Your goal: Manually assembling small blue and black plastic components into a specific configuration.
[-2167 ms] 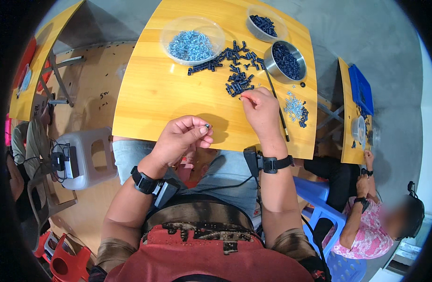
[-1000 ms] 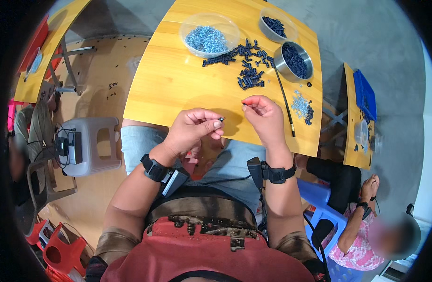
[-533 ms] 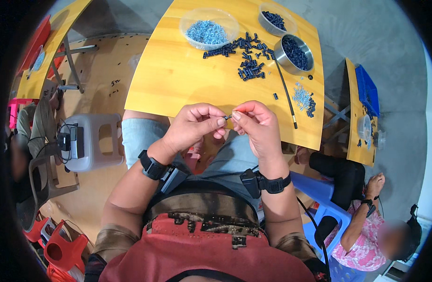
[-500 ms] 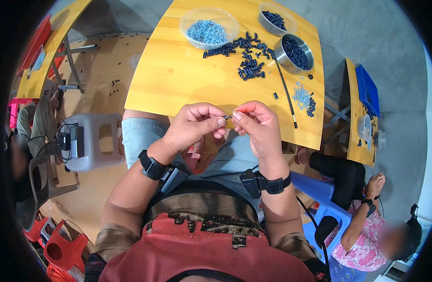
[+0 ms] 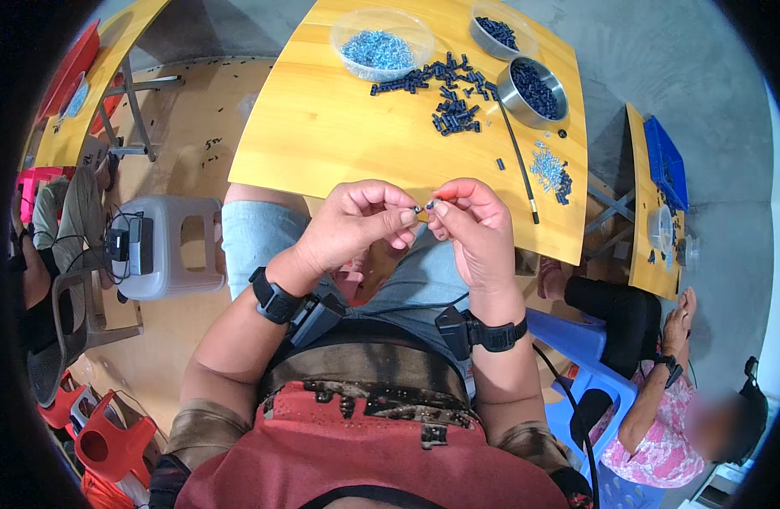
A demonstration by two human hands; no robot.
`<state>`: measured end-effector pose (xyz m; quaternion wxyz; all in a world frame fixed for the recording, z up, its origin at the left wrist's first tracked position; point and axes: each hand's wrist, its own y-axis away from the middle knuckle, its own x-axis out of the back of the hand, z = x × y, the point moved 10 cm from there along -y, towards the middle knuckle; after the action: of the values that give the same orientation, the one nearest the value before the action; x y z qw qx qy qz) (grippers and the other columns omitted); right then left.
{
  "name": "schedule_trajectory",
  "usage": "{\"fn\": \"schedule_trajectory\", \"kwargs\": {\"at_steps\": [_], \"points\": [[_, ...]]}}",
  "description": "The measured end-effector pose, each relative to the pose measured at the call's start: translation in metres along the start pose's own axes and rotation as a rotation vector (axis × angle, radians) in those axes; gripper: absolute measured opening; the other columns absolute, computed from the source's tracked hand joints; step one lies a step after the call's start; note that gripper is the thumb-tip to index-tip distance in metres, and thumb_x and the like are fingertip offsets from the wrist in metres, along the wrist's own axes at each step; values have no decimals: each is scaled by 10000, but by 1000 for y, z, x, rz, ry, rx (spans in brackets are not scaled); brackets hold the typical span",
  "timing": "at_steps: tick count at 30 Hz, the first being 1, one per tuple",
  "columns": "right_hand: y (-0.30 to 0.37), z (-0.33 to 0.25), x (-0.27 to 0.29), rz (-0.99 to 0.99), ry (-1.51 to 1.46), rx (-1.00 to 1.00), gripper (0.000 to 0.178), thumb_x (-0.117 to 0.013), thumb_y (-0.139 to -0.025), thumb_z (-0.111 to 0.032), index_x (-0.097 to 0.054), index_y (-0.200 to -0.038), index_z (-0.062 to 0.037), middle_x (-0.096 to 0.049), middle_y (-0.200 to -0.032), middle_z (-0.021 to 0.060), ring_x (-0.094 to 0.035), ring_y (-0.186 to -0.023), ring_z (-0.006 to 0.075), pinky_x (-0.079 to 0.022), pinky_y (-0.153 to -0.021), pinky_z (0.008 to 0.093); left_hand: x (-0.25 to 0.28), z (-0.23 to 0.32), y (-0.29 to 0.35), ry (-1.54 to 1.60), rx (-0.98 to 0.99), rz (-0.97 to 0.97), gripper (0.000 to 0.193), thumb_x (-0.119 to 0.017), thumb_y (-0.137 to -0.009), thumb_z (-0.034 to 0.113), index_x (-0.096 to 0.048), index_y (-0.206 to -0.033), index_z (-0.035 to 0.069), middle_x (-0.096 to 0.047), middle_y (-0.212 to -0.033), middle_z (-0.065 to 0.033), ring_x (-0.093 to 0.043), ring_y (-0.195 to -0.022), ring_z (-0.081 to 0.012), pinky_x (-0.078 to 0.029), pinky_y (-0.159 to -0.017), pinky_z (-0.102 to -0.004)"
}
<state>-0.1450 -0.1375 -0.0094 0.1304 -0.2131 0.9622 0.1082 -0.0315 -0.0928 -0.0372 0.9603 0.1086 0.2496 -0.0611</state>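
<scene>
Just beyond my lap, at the table's near edge, both hands are held fingertip to fingertip. My left hand (image 5: 363, 217) pinches a small dark part (image 5: 418, 209) between thumb and forefinger. Another tiny dark piece (image 5: 430, 205) sits in the pinch of my right hand (image 5: 472, 222), a small gap away from the first. Fingertips cover most of both pieces. Past the hands, a loose pile of black plastic pieces (image 5: 456, 114) lies on the yellow table (image 5: 313, 127). To the right is a scatter of small clear-blue pieces (image 5: 546, 168) with some black ones.
A clear tub of light-blue pieces (image 5: 377, 49), a tub of black pieces (image 5: 497, 34) and a steel bowl (image 5: 555, 114) stand at the back. A thin black rod (image 5: 517, 157) leans from the bowl. Another person (image 5: 657, 416) sits at right; a grey stool (image 5: 173, 254) stands left.
My fingertips have drawn slightly apart, and a gap now shows between the two small parts. The right hand has shifted a little to the right.
</scene>
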Motion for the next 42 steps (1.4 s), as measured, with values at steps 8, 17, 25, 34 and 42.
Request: {"fn": "schedule_trajectory", "kwargs": {"at_steps": [8, 17, 25, 34, 42], "points": [[9, -9, -3, 26, 125, 28, 122, -620, -814, -26, -599, -933, -7, -643, -788, 68, -573, -630, 88, -441, -563, 194, -5, 4, 7, -36, -22, -19, 126, -608, -858, 66, -605, -964, -3, -647, -780, -59, -627, -696, -112, -521, -635, -230], [17, -19, -7, 30, 227, 83, 81, -647, -804, -16, -622, -880, -7, -619, -746, 13, -573, -617, 51, -441, -515, 170, -6, 6, 13, -46, -43, -10, 132, -615, -856, 74, -609, -958, -8, -646, -778, -51, -622, -684, -105, -518, -627, -223], [22, -23, -15, 15, 292, 112, 75, -645, -798, 6, -619, -868, 8, -616, -729, 20, -575, -614, 56, -474, -546, 175, -7, 5, 16, -60, -54, -23, 130, -617, -854, 74, -611, -955, -8, -645, -777, -48, -621, -682, -99, -518, -626, -220], [26, -30, -17, 19, 397, 176, 43, -643, -789, 15, -629, -830, 18, -625, -725, 11, -565, -630, 34, -467, -555, 169, -8, 4, 19, -25, -49, -19, 128, -624, -848, 73, -614, -947, -7, -648, -767, -46, -619, -671, -97, -517, -622, -217], [24, -37, -23, -28, 526, 214, 61, -658, -770, 11, -652, -831, 18, -645, -717, 48, -605, -616, 67, -485, -551, 193, -4, 4, 21, -73, -62, 19, 109, -632, -843, 71, -622, -925, -1, -648, -755, -40, -621, -672, -92, -518, -615, -215]]}}
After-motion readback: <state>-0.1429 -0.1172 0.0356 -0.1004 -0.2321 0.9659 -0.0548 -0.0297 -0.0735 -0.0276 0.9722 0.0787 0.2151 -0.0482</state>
